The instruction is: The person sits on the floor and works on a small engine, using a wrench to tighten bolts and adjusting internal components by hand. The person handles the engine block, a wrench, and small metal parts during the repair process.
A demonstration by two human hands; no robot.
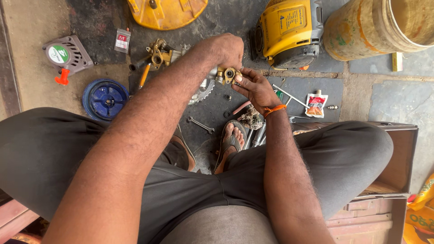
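1. The small brass fitting sits just above the middle of the view, held off the stone floor between your two hands.
2. Your left hand comes at it from eleven o'clock; the fingers are curled down and clamped on the fitting's left end, so that end is hidden under your knuckles.
3. Your right hand lies at four o'clock of the fitting, thumb and forefinger pinched together on its right face (the other fingers are loosely folded beneath). An orange thread circles that wrist.
4. Directly at six o'clock of the fitting, your sandalled foot rests on the floor, with a crumpled grey rag just beside its toes.
5. A small open-ended spanner lies at seven o'clock, near the foot but apart from it.
6. At nine to ten o'clock, a second brass assembly lies on the floor, an orange-handled tool touching it.
7. Further out at nine o'clock are a blue round cover and a grey recoil housing with a red handle.
8. At one o'clock stands a yellow engine unit; beyond it, at two o'clock, a yellowish tub.
9. A red-and-white sachet lies at three o'clock, past your right hand.
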